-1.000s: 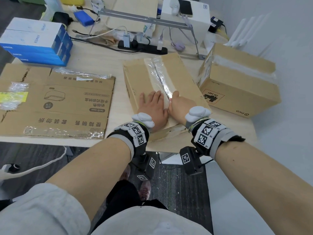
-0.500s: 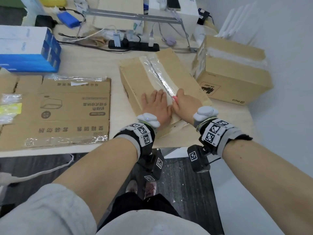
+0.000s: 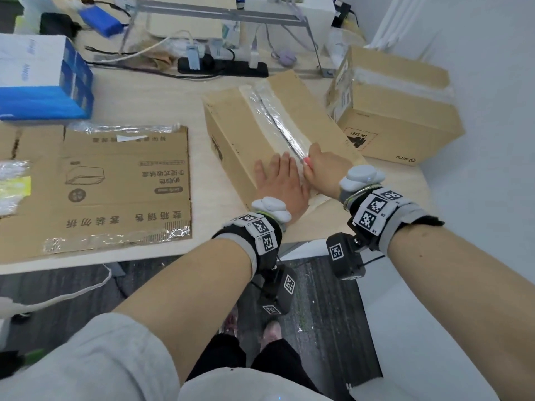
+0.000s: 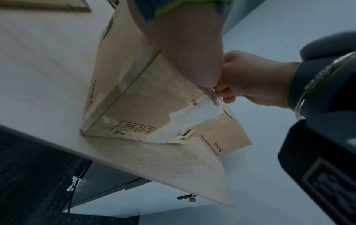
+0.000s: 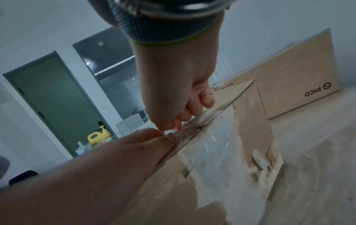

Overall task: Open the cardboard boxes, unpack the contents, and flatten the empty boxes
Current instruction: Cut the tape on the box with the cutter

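A long cardboard box point(image 3: 237, 131) lies on the table with clear tape point(image 3: 278, 120) along its top seam. My left hand point(image 3: 280, 178) rests flat on the left flap near the box's near end, fingers straight. My right hand point(image 3: 314, 162) sits just right of it with fingers curled at the seam. In the right wrist view the right hand point(image 5: 173, 106) pinches the tape at the seam, beside the left hand point(image 5: 138, 146). The left wrist view shows the box's torn near end point(image 4: 146, 99), the left hand point(image 4: 185, 45) on top, and the curled right hand point(image 4: 246, 79).
A second taped cardboard box point(image 3: 396, 111) stands close on the right, by the wall. A flattened carton point(image 3: 115, 183) lies on the left, with stacked blue and white boxes point(image 3: 43, 82) behind it. A power strip point(image 3: 223, 68) and cables run along the back. The table edge point(image 3: 318, 227) is right under my wrists.
My right hand has crept a little farther along the seam, away from me. My left hand stays flat on the flap. The head view has shifted down and left.
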The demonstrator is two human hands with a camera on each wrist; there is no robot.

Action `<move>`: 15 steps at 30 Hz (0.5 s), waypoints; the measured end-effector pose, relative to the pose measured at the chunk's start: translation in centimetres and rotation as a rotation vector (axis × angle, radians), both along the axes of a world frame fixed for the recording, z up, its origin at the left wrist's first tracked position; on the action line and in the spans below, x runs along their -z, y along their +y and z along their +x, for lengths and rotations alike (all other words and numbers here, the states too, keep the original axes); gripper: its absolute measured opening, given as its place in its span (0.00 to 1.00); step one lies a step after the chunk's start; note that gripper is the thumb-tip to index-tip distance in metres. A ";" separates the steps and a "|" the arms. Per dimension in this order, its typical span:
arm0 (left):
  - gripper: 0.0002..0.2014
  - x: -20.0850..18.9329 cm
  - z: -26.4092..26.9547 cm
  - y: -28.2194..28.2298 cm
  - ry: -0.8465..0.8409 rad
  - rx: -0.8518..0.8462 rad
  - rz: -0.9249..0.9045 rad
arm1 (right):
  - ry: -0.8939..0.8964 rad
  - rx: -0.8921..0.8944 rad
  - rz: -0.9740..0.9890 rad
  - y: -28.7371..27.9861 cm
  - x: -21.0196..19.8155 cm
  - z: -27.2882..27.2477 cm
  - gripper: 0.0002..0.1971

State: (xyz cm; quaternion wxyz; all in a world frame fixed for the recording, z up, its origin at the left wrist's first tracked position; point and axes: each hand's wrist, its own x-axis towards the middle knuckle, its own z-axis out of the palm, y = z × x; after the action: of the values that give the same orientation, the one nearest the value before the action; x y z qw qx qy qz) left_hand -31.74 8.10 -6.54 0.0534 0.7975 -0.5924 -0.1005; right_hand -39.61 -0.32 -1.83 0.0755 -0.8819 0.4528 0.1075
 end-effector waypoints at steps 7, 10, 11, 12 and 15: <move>0.31 0.1 0.0 0.1 -0.012 0.013 -0.024 | 0.041 -0.016 -0.020 0.3 -0.1 -0.5 0.14; 0.32 0.1 -0.1 0.3 -0.023 0.018 -0.039 | 0.009 -0.015 -0.042 0.8 0.1 -0.9 0.14; 0.32 0.2 -0.1 0.3 -0.024 0.020 -0.043 | 0.000 -0.019 -0.056 1.0 0.2 -1.2 0.14; 0.31 0.3 -0.1 0.3 -0.021 0.019 -0.047 | -0.007 -0.022 -0.068 1.2 0.2 -1.4 0.13; 0.30 0.3 -0.2 0.6 -0.054 0.043 -0.069 | -0.041 -0.023 -0.090 1.4 0.4 -1.8 0.14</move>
State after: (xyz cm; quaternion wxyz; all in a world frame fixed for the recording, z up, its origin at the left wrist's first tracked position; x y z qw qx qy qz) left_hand -31.96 8.70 -6.80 0.0629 0.7847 -0.6138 -0.0597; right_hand -41.44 1.05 -2.27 0.0438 -0.8916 0.4452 0.0698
